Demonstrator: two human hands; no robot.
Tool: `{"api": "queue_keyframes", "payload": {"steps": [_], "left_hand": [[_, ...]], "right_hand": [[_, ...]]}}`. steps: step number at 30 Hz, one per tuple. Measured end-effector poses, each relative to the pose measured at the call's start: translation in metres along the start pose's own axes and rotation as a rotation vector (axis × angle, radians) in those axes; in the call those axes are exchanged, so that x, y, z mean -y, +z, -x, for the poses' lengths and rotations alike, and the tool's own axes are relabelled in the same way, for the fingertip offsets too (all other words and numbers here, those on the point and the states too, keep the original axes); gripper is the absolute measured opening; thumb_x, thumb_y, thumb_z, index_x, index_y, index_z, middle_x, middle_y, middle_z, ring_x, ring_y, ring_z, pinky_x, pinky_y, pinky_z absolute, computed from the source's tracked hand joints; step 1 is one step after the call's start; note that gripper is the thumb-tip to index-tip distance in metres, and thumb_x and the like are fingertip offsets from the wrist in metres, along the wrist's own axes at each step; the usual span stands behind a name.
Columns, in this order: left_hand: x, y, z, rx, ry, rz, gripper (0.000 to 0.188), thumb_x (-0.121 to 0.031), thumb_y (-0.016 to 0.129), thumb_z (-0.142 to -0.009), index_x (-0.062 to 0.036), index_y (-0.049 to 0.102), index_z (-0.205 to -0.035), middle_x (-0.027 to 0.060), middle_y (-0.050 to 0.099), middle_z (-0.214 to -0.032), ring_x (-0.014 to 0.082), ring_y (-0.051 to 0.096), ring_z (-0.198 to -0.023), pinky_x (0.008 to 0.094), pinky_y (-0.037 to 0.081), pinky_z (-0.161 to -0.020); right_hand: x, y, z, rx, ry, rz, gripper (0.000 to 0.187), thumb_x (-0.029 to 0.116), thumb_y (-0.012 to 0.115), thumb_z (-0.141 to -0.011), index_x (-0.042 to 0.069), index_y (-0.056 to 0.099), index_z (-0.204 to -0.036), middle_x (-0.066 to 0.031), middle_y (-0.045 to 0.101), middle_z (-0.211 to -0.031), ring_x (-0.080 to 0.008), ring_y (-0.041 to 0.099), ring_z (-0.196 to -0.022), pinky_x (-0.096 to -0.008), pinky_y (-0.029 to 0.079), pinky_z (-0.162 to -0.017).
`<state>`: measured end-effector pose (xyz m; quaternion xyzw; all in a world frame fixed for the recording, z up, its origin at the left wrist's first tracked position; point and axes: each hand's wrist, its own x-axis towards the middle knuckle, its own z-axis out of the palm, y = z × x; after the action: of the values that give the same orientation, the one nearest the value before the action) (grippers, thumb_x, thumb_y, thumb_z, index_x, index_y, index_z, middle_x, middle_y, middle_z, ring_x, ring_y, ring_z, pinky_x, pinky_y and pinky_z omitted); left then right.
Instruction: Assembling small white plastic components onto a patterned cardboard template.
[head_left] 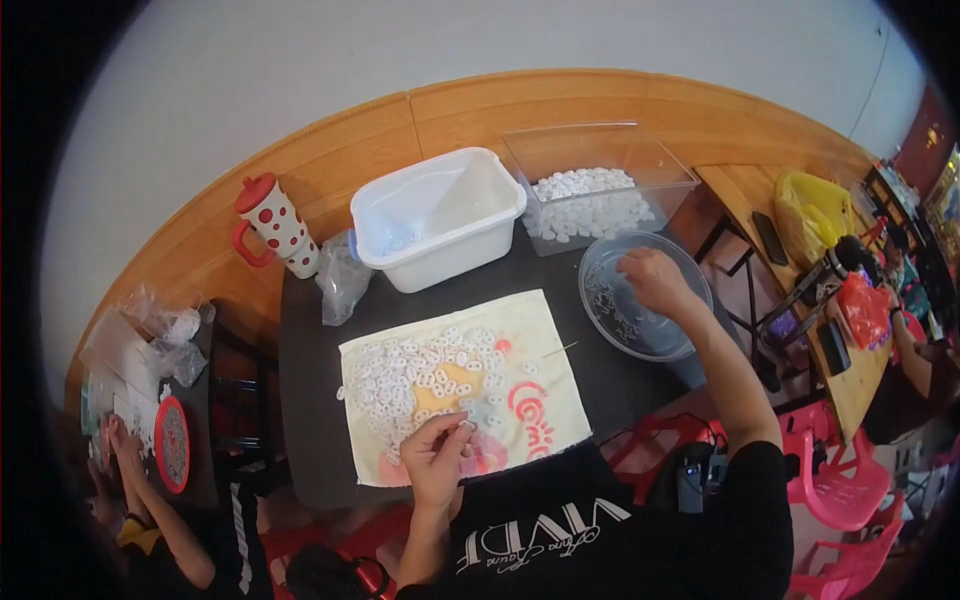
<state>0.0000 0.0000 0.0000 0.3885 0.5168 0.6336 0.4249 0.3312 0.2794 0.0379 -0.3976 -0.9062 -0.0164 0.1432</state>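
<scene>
My left hand (438, 462) is closed in a pinch over the near edge of a cream towel (545, 380) with red print. Between its thumb and finger is a small white piece, which looks like the two-holed white plastic pieces (385, 375) heaped on the towel. My right hand (655, 282) reaches into a round clear plastic bowl (690, 340), fingers bent downward. Whatever its fingertips hold is too small to make out. Several tiny clear, thin pieces (608, 305) lie in the bowl's left part. A thin stick (560, 349) rests on the towel's right side.
Behind the towel stand a white tub (445, 265) and a clear box (600, 150) of white pieces. A red-spotted tumbler (285, 228) and a plastic bag (343, 280) are at the left. Other people's hands (122, 445) work at the left table; pink chairs (840, 485) stand right.
</scene>
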Motion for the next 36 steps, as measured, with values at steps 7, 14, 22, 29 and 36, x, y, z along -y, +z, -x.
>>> {"api": "queue_keyframes", "payload": {"steps": [7, 14, 22, 29, 36], "left_hand": [[0.007, 0.005, -0.001, 0.006, 0.024, 0.043, 0.017, 0.005, 0.067, -0.088, 0.0039, 0.07, -0.105, 0.0104, 0.073, -0.087, 0.0106, 0.064, -0.067, 0.0221, 0.05, -0.059], [0.005, 0.003, -0.002, -0.021, 0.024, 0.043, 0.015, 0.004, 0.068, -0.088, 0.004, 0.071, -0.103, 0.0111, 0.073, -0.087, 0.0105, 0.063, -0.067, 0.0226, 0.05, -0.057], [0.004, 0.008, -0.005, -0.006, -0.001, 0.108, 0.014, 0.006, 0.068, -0.087, 0.0032, 0.071, -0.101, 0.0077, 0.071, -0.086, 0.0093, 0.062, -0.069, 0.0215, 0.049, -0.061], [0.018, 0.0, -0.009, -0.103, 0.346, -0.098, 0.016, 0.011, 0.066, -0.085, 0.0042, 0.071, -0.098, 0.0063, 0.067, -0.088, 0.0102, 0.059, -0.068, 0.0208, 0.047, -0.062], [0.014, 0.01, -0.006, -0.06, 0.08, 0.164, 0.018, 0.01, 0.064, -0.086, 0.0044, 0.07, -0.102, 0.0059, 0.064, -0.088, 0.0101, 0.058, -0.069, 0.0217, 0.046, -0.063]], "right_hand": [[0.031, 0.006, 0.006, -0.001, -0.193, -0.143, 0.019, -0.003, 0.06, -0.07, 0.001, 0.064, -0.089, -0.0172, 0.064, -0.088, -0.0387, 0.062, -0.086, -0.0473, 0.05, -0.075], [0.021, 0.009, 0.016, -0.051, 0.069, -0.533, 0.023, -0.005, 0.069, -0.074, 0.001, 0.066, -0.096, -0.0103, 0.064, -0.083, -0.0208, 0.064, -0.075, -0.0307, 0.05, -0.067], [0.015, 0.004, 0.025, 0.008, 0.403, -0.878, 0.009, -0.001, 0.069, -0.085, 0.0, 0.066, -0.093, 0.0011, 0.062, -0.081, -0.0051, 0.055, -0.074, -0.0215, 0.044, -0.063], [0.088, -0.025, 0.022, -0.161, 0.373, -1.18, 0.011, -0.005, 0.069, -0.085, 0.001, 0.068, -0.093, -0.0015, 0.064, -0.087, -0.0075, 0.06, -0.08, -0.0213, 0.048, -0.072], [0.217, 0.02, 0.02, 0.053, 0.143, -1.574, 0.016, -0.01, 0.062, -0.089, -0.002, 0.065, -0.102, -0.0021, 0.064, -0.096, -0.0076, 0.06, -0.091, -0.0223, 0.048, -0.082]]}}
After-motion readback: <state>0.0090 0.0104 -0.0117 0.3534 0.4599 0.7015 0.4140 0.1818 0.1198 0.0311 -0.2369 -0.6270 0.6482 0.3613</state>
